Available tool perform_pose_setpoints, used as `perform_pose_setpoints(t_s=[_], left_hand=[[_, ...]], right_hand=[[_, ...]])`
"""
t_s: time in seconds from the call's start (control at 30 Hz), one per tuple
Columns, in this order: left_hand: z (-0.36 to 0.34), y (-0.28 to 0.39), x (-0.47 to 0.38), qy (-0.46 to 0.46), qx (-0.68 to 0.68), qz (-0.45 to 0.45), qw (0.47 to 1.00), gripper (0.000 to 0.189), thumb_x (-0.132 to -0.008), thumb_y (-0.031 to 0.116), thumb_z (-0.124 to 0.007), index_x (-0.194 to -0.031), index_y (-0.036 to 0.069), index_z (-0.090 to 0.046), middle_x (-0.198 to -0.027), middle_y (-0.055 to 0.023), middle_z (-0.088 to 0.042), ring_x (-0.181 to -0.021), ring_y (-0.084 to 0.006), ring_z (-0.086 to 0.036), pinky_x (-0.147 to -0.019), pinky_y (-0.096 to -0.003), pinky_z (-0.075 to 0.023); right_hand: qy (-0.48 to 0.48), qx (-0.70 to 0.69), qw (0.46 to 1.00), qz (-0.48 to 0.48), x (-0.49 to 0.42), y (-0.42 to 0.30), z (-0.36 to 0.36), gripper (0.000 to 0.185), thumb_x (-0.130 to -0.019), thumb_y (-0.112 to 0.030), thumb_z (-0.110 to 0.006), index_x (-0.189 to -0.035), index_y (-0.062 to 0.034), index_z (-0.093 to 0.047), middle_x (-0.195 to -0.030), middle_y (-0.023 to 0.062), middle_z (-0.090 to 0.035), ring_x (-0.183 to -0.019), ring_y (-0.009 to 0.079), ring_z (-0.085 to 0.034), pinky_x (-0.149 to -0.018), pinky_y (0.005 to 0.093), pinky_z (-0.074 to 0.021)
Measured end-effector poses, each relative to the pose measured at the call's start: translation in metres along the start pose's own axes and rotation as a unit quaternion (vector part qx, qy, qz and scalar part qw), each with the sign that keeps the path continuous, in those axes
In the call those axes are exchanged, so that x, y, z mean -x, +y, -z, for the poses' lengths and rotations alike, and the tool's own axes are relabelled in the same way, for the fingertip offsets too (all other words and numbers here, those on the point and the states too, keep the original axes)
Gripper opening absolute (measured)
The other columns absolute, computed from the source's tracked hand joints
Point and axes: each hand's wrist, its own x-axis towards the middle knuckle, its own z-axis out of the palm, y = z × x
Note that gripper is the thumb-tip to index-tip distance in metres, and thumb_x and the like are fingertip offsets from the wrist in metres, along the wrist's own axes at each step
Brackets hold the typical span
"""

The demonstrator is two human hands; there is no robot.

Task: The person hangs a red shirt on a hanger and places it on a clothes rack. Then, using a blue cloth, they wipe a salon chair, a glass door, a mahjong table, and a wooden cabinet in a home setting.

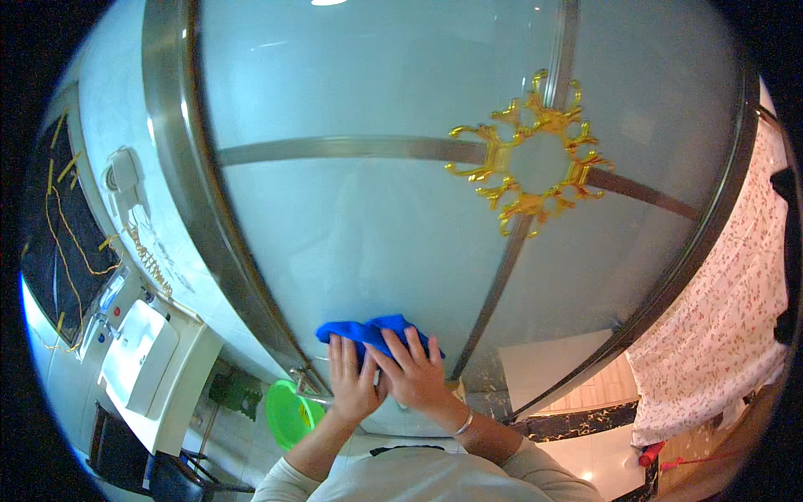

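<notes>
Both hands are pressed side by side on a blue cloth (pixel 379 331), which lies bunched against the lower part of a frosted glass door panel (pixel 370 245). My left hand (pixel 352 381) has its fingers on the cloth's left half. My right hand (pixel 414 373), with a silver bangle at the wrist, spreads its fingers over the right half; the two hands touch near the thumbs. Brown metal bars (pixel 351 148) divide the panel, and a gold ornament (pixel 530 204) surrounds their crossing. The cloth's underside is hidden.
A metal door handle (pixel 310 389) juts out left of my left hand, above a green plastic basin (pixel 285 417) on the floor. Farther left are a white washbasin (pixel 141 361), a wall-mounted hair dryer (pixel 122 176) and a black chair (pixel 175 480). A floral curtain (pixel 709 282) hangs at right.
</notes>
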Motion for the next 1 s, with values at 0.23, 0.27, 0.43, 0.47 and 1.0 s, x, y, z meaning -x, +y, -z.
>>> perform_pose_setpoints(t_s=[0.23, 0.27, 0.43, 0.47, 1.0], left_hand=[[0.018, -0.042, -0.007, 0.001, -0.015, 0.012, 1.000, 0.059, -0.084, 0.031, -0.071, -0.136, 0.005, -0.059, -0.153, -0.0329, -0.038, -0.141, -0.0572, -0.034, -0.114, -0.0677, -0.0294], [0.024, -0.055, -0.017, 0.039, -0.021, -0.001, 0.999, 0.062, -0.085, 0.031, -0.070, -0.139, 0.003, -0.056, -0.154, -0.0339, -0.035, -0.142, -0.0576, -0.032, -0.115, -0.0679, -0.0278], [0.043, -0.079, -0.030, 0.046, -0.031, 0.007, 0.998, 0.067, -0.094, 0.034, -0.060, -0.146, -0.006, -0.044, -0.156, -0.0382, -0.030, -0.144, -0.0597, -0.028, -0.115, -0.0685, -0.0257], [0.041, -0.077, -0.025, 0.050, -0.028, 0.001, 0.998, 0.067, -0.094, 0.033, -0.061, -0.146, -0.006, -0.044, -0.156, -0.0382, -0.030, -0.144, -0.0597, -0.028, -0.115, -0.0690, -0.0261], [-0.017, 0.057, 0.021, -0.175, 0.150, -0.079, 0.970, 0.060, -0.081, 0.016, -0.067, -0.139, 0.004, -0.056, -0.156, -0.0250, -0.039, -0.142, -0.0447, -0.040, -0.115, -0.0594, -0.0325]], right_hand=[[-0.017, -0.037, 0.999, -0.008, -0.028, -0.017, -0.002, 0.055, -0.092, -0.032, -0.057, -0.147, -0.0256, -0.055, -0.160, 0.0032, -0.042, -0.147, 0.0289, -0.036, -0.113, 0.0544, -0.0279], [0.010, -0.046, 0.999, 0.007, -0.046, -0.022, -0.001, 0.056, -0.093, -0.032, -0.056, -0.148, -0.0237, -0.054, -0.162, 0.0035, -0.040, -0.149, 0.0282, -0.034, -0.115, 0.0546, -0.0253], [0.015, -0.080, 0.996, 0.026, -0.096, -0.047, -0.002, 0.057, -0.094, -0.029, -0.051, -0.150, -0.0155, -0.050, -0.166, 0.0060, -0.033, -0.154, 0.0262, -0.027, -0.120, 0.0534, -0.0161], [0.013, -0.084, 0.996, 0.027, -0.091, -0.049, -0.003, 0.057, -0.094, -0.029, -0.051, -0.150, -0.0152, -0.050, -0.166, 0.0062, -0.033, -0.154, 0.0262, -0.027, -0.121, 0.0536, -0.0161], [-0.049, 0.029, 0.987, -0.150, 0.122, 0.021, 0.004, 0.049, -0.091, -0.027, -0.062, -0.141, -0.0275, -0.060, -0.155, 0.0044, -0.047, -0.148, 0.0296, -0.036, -0.121, 0.0607, -0.0154]])
